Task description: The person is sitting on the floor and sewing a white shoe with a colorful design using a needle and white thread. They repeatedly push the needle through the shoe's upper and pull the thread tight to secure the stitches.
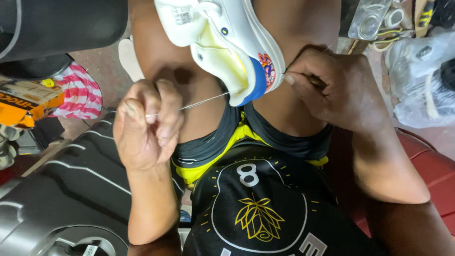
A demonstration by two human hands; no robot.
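An orange-and-black box (28, 102) lay at far left; a clear plastic blister pack (369, 19) sat top right.

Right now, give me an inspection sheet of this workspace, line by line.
Surface: no table; the white sneaker with blue heel trim is wedged between the person's knees over the lap.
Job's things: a taut pale thread runs from the sneaker's heel to the left hand.
Clutter: striped pink-and-white cloth, orange box, clear plastic bags, clear plastic packaging.
Grippers: left hand closed, pinching the thread; right hand closed on a tool at the heel, tool mostly hidden.
Cables: nothing seen.
Surroundings: black ribbed plastic casing lower left, red seat at right.
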